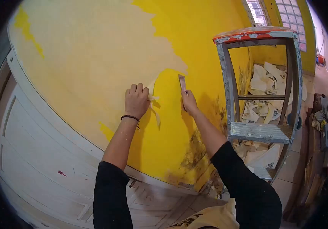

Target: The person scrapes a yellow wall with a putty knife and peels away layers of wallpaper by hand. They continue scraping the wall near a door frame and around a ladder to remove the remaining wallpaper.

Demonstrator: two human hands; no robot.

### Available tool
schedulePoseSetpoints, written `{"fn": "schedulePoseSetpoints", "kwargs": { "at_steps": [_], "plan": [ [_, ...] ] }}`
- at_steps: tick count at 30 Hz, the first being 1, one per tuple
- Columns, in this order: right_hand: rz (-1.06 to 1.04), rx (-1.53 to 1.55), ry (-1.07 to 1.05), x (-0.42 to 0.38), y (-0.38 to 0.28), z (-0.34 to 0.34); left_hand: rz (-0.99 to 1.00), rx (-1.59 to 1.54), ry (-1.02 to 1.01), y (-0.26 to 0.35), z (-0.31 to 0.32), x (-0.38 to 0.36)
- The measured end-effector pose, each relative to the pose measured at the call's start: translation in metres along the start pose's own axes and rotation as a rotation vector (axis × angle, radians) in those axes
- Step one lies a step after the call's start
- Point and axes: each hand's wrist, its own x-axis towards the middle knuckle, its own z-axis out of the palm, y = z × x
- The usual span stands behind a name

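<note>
Left of the ladder, gripping loose wallpaper in the left hand and, nearer the ladder, a scraper in the right hand. Behind the ladder's right leg, a bucket, contents unclear.

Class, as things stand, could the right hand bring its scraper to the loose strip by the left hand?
Probably yes: only open yellow wall seems to lie between the scraper, in the right hand, and the loose strip. The left hand is on the strip's far side, leaving this way free.
</note>
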Motion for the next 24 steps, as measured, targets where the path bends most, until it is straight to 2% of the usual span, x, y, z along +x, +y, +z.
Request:
{"fn": "schedulePoseSetpoints", "kwargs": {
  "at_steps": [1, 6, 9, 14, 17, 24],
  "plan": [
    [-0.063, -0.013, 0.011, 0.011, -0.01, -0.001, 0.027, -0.02, 0.076, 0.0, 0.001, 0.0],
    [-0.07, -0.009, 0.028, 0.017, -0.016, -0.014, 0.032, -0.01, 0.073, -0.004, 0.004, 0.004],
    [-0.078, -0.24, 0.172, -0.001, -0.012, -0.016, -0.052, -0.135, 0.098, -0.006, -0.006, 0.01],
    [-0.134, -0.177, 0.101, 0.036, -0.028, -0.018, -0.121, -0.199, 0.131, -0.012, -0.017, 0.017],
    [-0.18, -0.311, 0.145, 0.015, -0.028, -0.017, -0.178, -0.26, 0.126, -0.012, -0.022, 0.02],
    [-0.18, -0.299, 0.07, 0.027, -0.056, -0.001, -0.232, -0.315, 0.071, -0.018, -0.027, 0.027]
  ]
}}
